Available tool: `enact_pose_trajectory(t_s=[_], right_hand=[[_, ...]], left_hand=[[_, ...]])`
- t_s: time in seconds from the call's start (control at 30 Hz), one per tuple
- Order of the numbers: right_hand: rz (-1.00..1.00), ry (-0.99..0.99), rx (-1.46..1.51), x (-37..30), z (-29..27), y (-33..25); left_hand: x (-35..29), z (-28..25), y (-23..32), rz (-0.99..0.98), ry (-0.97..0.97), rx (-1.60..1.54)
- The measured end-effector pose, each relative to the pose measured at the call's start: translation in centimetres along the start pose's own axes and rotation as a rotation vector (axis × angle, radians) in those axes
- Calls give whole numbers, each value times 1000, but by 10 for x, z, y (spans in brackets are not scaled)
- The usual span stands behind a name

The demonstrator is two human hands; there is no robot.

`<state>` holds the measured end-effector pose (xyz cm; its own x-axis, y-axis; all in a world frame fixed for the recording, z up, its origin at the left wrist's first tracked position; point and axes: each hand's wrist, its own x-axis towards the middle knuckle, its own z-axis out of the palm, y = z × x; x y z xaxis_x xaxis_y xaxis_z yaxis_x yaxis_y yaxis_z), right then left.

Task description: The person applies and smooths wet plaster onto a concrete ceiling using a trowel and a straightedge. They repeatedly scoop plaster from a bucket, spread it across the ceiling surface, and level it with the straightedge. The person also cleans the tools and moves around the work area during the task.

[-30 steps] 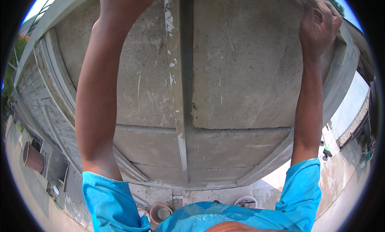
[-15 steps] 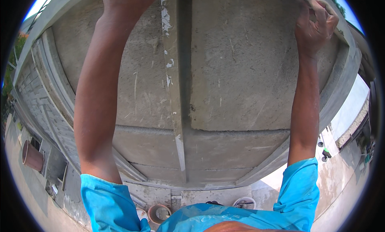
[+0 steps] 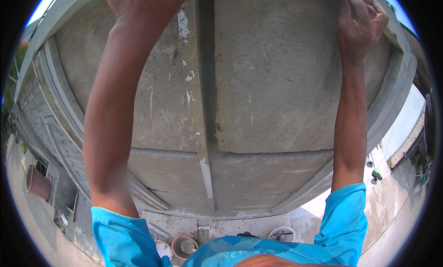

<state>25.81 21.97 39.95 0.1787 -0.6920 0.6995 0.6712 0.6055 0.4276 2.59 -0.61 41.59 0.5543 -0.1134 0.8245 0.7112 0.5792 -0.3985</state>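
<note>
My left hand [image 3: 145, 1] is raised against the grey cement wall [image 3: 272, 82] at the top of the picture, left of the upright strip [image 3: 196, 100]. The upper edge cuts off its fingers, so what they hold or touch is hidden. My right hand [image 3: 361, 29] is up at the wall's far right corner, beside the grey raised border [image 3: 400, 77]. Its fingers are bent and pressed together around something at the top edge that I cannot make out. Flaking white patches mark the upright strip, and a dark groove runs along its right side.
Low down stand a brown bucket [image 3: 184, 246], a white pail [image 3: 282, 233] with something dark across it, and a pale round container [image 3: 164, 249]. A reddish-brown tub [image 3: 38, 181] lies at far left near a block wall [image 3: 46, 114]. Bottles [image 3: 376, 174] stand at right.
My left hand and forearm have shifted slightly left and up. The strip also sits a little further left in view. My right hand stays at nearly the same spot.
</note>
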Motion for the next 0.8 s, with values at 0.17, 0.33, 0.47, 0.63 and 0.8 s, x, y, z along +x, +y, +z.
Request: enact_pose_trajectory(t_s=[0.17,0.33,0.47,0.63,0.8], right_hand=[[344,165,328,-50,54,56],[349,30,120,-4,-3,-18],[255,102,95,-2,1,-4],[265,90,57,5,-6,-12],[154,67,48,1,1,-2]], left_hand=[[8,-16,19,-79,-81,11],[4,-13,13,-39,-73,53],[2,6,43,-55,97,-73],[3,30,74,-79,295,-180],[3,36,72,-165,317,-230]])
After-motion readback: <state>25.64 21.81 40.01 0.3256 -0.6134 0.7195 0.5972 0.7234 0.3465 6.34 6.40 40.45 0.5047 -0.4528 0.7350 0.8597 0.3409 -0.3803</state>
